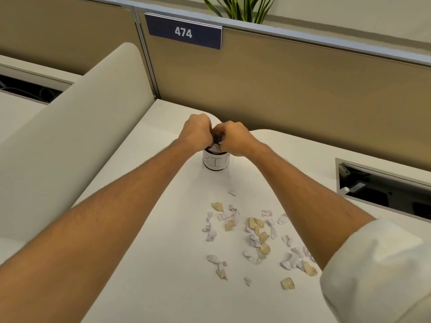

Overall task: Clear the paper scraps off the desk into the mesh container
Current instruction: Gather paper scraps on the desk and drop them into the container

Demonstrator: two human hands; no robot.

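The mesh container (216, 160), a small dark cylinder with a white paper label lettered by hand, stood upright on the white table (168, 229), far from the camera and near the table's back edge. Both hands met directly over its mouth. The left hand (195, 134) and the right hand (233, 139) were curled, knuckles up, their fingers bunched together at the dark mesh rim with a bit of pale paper showing between them; whether the fingers gripped the paper, the rim, or both could not be told, since the hands hid the opening. Nearer the camera lay the paper scraps (256, 236), a loose scatter of crumpled white and tan bits spread over the table between the two forearms and under the right one, well apart from the container. The right arm wore a rolled-up white sleeve (373, 271); the left forearm was bare. Behind the table rose a tan partition (303, 89) carrying a dark blue sign (184, 32) that read 474, with green plant leaves (240, 8) above it. A cable slot (384, 190) opened in the table at the right.
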